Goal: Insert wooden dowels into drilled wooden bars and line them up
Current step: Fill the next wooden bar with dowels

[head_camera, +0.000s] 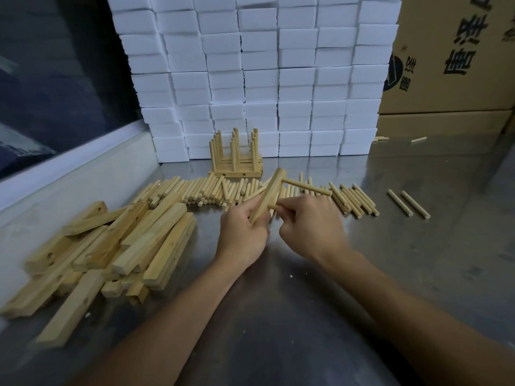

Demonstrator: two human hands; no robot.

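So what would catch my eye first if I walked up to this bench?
Probably the two hands at centre: the left hand holds a drilled wooden bar with one dowel already sticking out, while the right hand works at it. Behind rises a wall of white foam blocks, and a heap of bars lies left.

Left hand (242, 232), right hand (309, 227): bare; forearms bare, no sleeves visible.

steel table (306, 316) with piled drilled bars (111, 246), loose dowels (211, 190), finished bars (237, 165), foam blocks (259, 79)
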